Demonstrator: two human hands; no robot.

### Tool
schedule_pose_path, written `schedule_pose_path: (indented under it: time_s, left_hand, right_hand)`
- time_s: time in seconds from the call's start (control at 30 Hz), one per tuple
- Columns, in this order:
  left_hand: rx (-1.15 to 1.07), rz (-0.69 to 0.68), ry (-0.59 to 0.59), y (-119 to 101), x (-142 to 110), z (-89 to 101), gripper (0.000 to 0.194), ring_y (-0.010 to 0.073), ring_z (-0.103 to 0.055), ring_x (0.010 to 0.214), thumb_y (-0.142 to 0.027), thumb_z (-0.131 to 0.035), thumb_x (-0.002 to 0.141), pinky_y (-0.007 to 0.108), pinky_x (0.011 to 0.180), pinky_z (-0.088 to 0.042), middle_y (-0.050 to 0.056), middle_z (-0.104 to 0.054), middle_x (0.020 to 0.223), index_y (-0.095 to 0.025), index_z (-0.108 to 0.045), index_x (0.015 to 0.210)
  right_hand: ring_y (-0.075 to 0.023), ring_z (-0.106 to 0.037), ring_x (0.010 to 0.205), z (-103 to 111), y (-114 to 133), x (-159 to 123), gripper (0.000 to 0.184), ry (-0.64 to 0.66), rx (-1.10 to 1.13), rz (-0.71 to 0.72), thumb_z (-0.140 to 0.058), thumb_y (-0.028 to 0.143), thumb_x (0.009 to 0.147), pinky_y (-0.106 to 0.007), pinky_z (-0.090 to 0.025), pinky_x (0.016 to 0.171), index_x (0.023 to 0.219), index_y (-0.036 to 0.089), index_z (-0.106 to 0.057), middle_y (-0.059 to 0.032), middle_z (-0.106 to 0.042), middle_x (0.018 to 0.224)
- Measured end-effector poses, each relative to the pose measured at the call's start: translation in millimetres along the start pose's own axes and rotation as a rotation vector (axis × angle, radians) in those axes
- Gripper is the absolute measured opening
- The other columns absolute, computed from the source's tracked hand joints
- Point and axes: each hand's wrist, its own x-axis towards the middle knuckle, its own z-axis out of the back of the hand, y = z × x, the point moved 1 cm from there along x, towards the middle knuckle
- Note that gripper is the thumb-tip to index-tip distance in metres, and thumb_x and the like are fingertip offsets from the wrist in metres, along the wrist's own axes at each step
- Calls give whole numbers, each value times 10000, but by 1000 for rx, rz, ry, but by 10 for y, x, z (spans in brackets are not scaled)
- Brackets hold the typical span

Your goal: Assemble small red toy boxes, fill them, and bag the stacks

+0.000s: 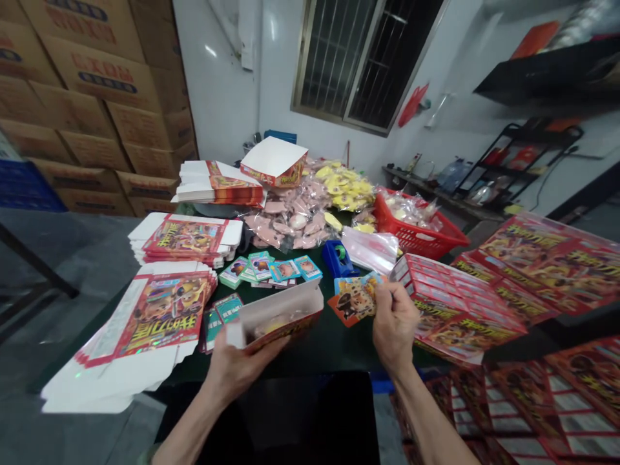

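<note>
My left hand grips a small open cardboard tray box, white inside with red printed sides, over the dark green table. My right hand is closed on a few picture cards, held just right of the box. Beyond the box, small blue-green card packs lie on the table. A blue tape dispenser stands behind the cards.
Stacks of flat unfolded box blanks lie at left. Finished red boxes pile up at right. Bags of pink and yellow toys and a red basket sit at the back. Brown cartons line the left wall.
</note>
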Motion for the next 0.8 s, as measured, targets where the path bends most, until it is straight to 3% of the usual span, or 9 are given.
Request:
schedule_pose_path:
  time_s: [0.13,0.2,0.3,0.4,0.53,0.63,0.7,0.8]
  left_hand:
    - [-13,-108,317,93,178,-141,289,205,-682,754,-272,-691,687,292,699,-573,74,-728,847,-107,-644,919]
    - [-49,-103,395,122,232,-160,314,207,-680,773,-274,-679,706,294,703,-566,79,-724,877,-102,-636,964]
    - [-116,-69,481,112,272,-159,330,202,-680,761,-277,-681,707,282,682,-563,78,-724,888,-104,-637,984]
    - [-141,-59,521,83,294,-146,306,192,-680,751,-279,-684,706,269,676,-559,64,-727,872,-116,-651,963]
    - [-121,-70,522,103,323,-137,294,200,-674,745,-307,-686,701,280,669,-559,64,-725,863,-116,-675,925]
    - [-94,-64,522,147,342,-136,312,199,-669,726,-321,-683,700,279,651,-558,66,-724,837,-107,-675,926]
    - [-77,-62,519,167,349,-131,309,194,-666,718,-318,-682,699,271,645,-554,64,-723,825,-105,-676,924]
    - [-101,-74,543,165,350,-122,298,195,-668,751,-311,-685,706,262,667,-548,70,-720,865,-111,-682,927]
  right_hand:
    - [-111,-537,676,-48,226,118,106,-98,85,133,-520,260,854,-232,-465,602,914,173,-529,-4,-517,797]
    - [-140,-580,790,-96,340,123,192,-92,122,240,-568,220,822,-259,-498,660,1003,180,-518,-56,-521,952]
    - [-129,-600,718,-204,422,84,176,17,177,318,-598,155,796,-233,-496,579,962,193,-551,-44,-569,885]
    - [-108,-594,628,-314,416,75,160,78,275,338,-630,122,769,-218,-476,543,884,208,-559,17,-604,737]
    - [-115,-607,633,-395,434,133,153,58,395,461,-629,127,770,-254,-493,585,840,215,-525,38,-612,703]
    - [-112,-607,626,-421,449,130,167,128,421,503,-616,120,779,-254,-497,578,849,223,-506,40,-613,693]
    - [-117,-612,643,-413,423,94,163,212,341,536,-608,118,786,-262,-495,596,861,226,-513,32,-621,696]
    - [-146,-609,711,-329,353,31,195,269,52,682,-613,95,773,-315,-478,671,900,230,-553,4,-654,745]
